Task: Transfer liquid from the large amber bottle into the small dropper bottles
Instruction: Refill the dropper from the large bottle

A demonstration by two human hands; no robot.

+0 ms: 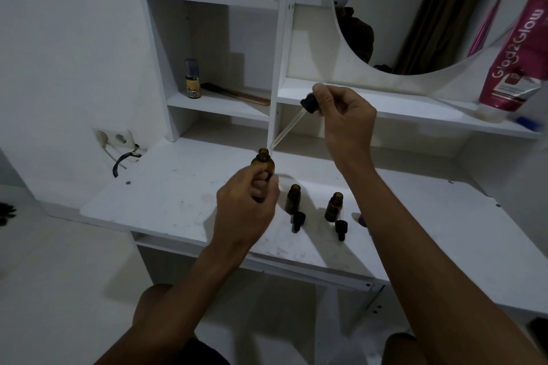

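White and scuffed, the table (pixel 166 201) stood under white shelves (pixel 219 104) and a round mirror (pixel 415 24). The left hand (pixel 246 210) held the large amber bottle (pixel 263 163) above the table, its fingers (pixel 261 187) curled tight around the glass body, the open neck pointing up. The right hand (pixel 345 121) pinched the black rubber bulb of a dropper (pixel 310 102) between thumb and fingertips; its clear glass tube slanted down, the tip just beside the bottle's mouth. Two small amber bottles (pixel 293 198) (pixel 333 207) stood uncapped on the table, near each other. Two black dropper caps (pixel 297 221) (pixel 341 230) lay just in front of them. A pink tube (pixel 516 59) leaned at the right.
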